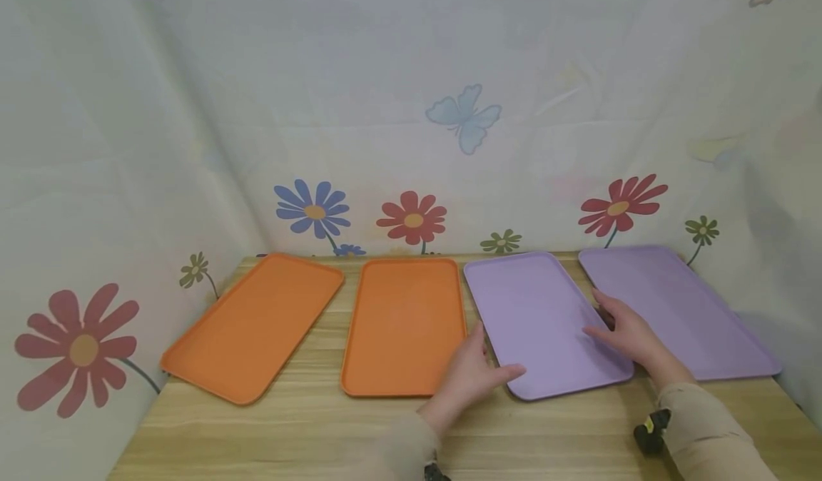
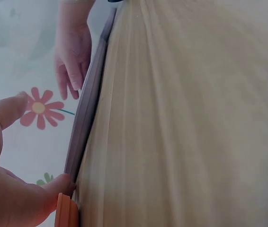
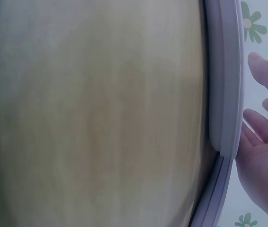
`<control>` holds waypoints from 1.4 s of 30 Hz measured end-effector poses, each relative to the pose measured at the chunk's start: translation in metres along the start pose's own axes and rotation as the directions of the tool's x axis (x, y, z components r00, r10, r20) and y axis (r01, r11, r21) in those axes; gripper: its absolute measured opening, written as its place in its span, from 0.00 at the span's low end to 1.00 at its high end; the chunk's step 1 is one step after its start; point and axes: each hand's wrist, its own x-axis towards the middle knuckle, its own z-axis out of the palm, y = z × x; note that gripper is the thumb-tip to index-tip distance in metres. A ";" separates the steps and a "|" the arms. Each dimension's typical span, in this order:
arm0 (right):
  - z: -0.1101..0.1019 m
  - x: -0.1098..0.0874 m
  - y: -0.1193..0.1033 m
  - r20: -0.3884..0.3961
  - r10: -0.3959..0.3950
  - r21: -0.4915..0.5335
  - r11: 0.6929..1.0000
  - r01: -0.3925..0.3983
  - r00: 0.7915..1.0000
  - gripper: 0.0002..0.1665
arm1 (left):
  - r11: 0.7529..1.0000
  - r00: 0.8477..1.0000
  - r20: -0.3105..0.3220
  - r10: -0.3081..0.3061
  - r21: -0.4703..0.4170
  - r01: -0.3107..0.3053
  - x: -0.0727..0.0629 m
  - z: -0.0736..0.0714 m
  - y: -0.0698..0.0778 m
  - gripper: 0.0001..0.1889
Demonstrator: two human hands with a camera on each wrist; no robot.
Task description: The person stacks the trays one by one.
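A light purple tray (image 1: 533, 310) lies flat between my two hands. My left hand (image 1: 467, 375) is at its left edge, over the gap beside an orange tray (image 1: 406, 324), thumb and fingers spread apart. In the left wrist view, a fingertip of the left hand (image 2: 18, 201) comes down by the tray rims. Over the purple tray's right edge is my right hand (image 1: 632, 335), near a second purple tray (image 1: 687, 317). Its fingers are loosely extended and grip nothing in the right wrist view; whether they touch the rim I cannot tell.
Another orange tray (image 1: 257, 327) lies angled at the left of the wooden table (image 1: 289, 438). A white cloth (image 1: 359, 95) printed with flowers and butterflies hangs behind the table and along its sides. Dark wrist devices are strapped over both sleeves.
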 end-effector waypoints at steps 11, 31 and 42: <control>0.006 0.004 0.000 0.072 0.097 0.015 0.995 -0.099 0.993 0.49 | 0.995 1.000 -0.004 -0.030 -0.096 0.030 0.005 0.007 -0.002 0.42; -0.003 0.001 -0.006 0.144 0.270 0.260 0.918 -0.300 0.952 0.45 | 0.950 0.985 -0.125 -0.120 -0.301 0.077 0.003 0.014 0.005 0.32; -0.008 0.000 -0.005 0.183 0.346 0.412 0.823 -0.392 0.920 0.40 | 0.894 0.969 -0.159 -0.189 -0.436 0.103 0.005 0.018 0.000 0.35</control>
